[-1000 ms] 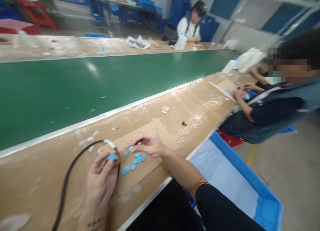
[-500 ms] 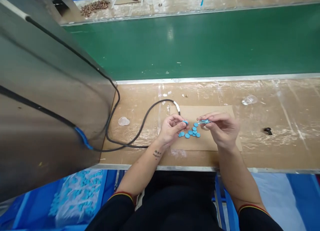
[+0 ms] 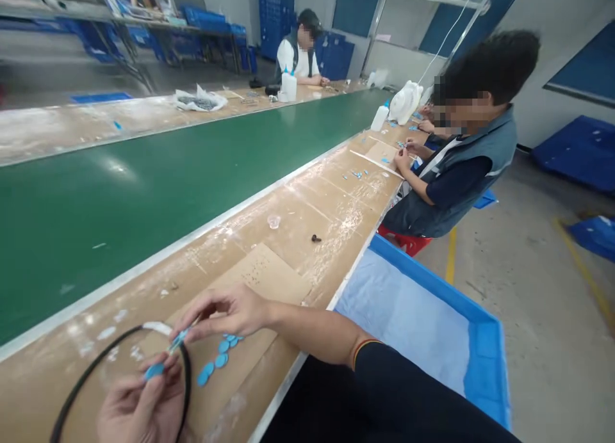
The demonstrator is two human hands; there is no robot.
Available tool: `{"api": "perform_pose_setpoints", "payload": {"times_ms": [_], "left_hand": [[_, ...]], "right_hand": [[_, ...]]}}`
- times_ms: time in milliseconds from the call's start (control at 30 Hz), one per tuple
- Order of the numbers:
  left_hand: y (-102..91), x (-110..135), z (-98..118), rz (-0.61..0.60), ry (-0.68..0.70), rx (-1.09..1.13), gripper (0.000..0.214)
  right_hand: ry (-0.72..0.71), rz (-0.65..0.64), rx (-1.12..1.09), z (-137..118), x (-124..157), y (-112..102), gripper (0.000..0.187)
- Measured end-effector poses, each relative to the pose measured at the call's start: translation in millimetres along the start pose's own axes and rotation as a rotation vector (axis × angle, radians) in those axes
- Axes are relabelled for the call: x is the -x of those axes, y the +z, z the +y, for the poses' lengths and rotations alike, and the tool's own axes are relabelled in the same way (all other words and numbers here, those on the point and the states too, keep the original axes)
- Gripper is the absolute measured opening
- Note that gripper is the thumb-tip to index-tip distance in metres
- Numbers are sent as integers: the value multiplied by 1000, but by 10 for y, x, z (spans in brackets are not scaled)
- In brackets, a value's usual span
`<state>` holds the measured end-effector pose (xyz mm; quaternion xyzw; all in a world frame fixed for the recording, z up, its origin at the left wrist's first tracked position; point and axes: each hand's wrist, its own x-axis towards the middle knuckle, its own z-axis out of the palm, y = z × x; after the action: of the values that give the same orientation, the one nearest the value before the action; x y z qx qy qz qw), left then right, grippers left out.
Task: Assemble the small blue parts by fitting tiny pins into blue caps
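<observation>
My left hand (image 3: 141,408) pinches a round blue button-like disc (image 3: 154,370) between thumb and fingers. Close above it, my right hand (image 3: 230,312) grips a small blue piece with thin pale prongs (image 3: 177,340), its tips pointing down toward the disc. Whether the two parts touch is hard to make out. Several more blue discs (image 3: 221,360) lie in a loose row on a cardboard sheet (image 3: 273,273), just right of my hands. A black cable (image 3: 72,395) with a white-wrapped section loops around my left hand.
A green conveyor belt (image 3: 158,174) runs beyond the worktable. A dark small part (image 3: 316,238) and a clear plastic piece (image 3: 273,221) lie on the table. A blue bin (image 3: 490,366) with a pale lining stands at the right. A co-worker (image 3: 461,155) sits farther along.
The view has swung right, bringing co-workers and the room into sight. My hands have come closer together, the right one bringing its blue piece near the left hand's disc.
</observation>
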<state>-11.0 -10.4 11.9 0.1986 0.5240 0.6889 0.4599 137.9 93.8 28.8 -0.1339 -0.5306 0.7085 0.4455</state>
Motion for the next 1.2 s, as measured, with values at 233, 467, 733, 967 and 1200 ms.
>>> {"api": "perform_pose_setpoints", "payload": {"times_ms": [233,467,733,967,1200], "left_hand": [[21,-96,-35,28,-59,85,55],[68,71,-95,-16,43,182,48],[49,23,-162,-172,-48,261,57],[132,121,-89,-196,-126,351,56],[133,100,-114,-182,-89,318,60]], "right_hand": [[47,-47,50,224,-185,-102,39],[-95,66,259,-93,183,97,45],[-304,68,319,53,212,-20,12],[-321,10,401,4,248,65,11],[-374,2,453,43,256,40,11]]}}
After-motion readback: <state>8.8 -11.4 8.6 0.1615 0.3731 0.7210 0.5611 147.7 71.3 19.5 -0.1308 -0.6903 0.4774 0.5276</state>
